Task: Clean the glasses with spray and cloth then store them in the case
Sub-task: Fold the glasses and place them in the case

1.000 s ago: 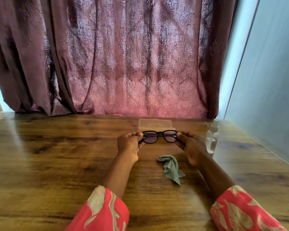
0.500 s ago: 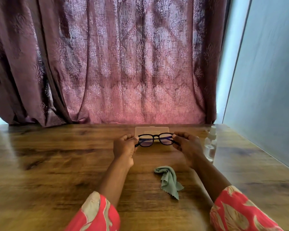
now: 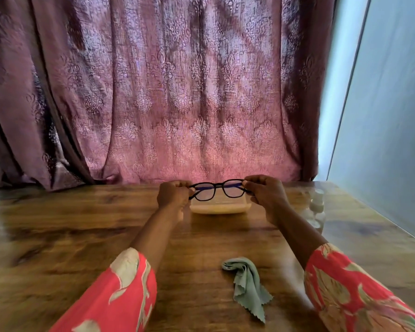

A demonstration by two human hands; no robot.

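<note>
Right now I have my left hand [image 3: 174, 195] curled round the left end of the glasses [image 3: 217, 190], pinching the frame near the hinge, and I want that grip kept on the rim, never on a lens. Between my hands the glasses hang raised above the pale case [image 3: 219, 208] at the far side of the wooden table [image 3: 58, 236], lenses facing me. My right hand [image 3: 265, 194] pinches the other end the same way. Judging from this, the sensible move is to keep one hand on the frame and free the other. The cloth [image 3: 248, 285] lies crumpled near me, and the spray bottle [image 3: 318, 208] stands further right (blurred, so I'd reach for it slowly).
</note>
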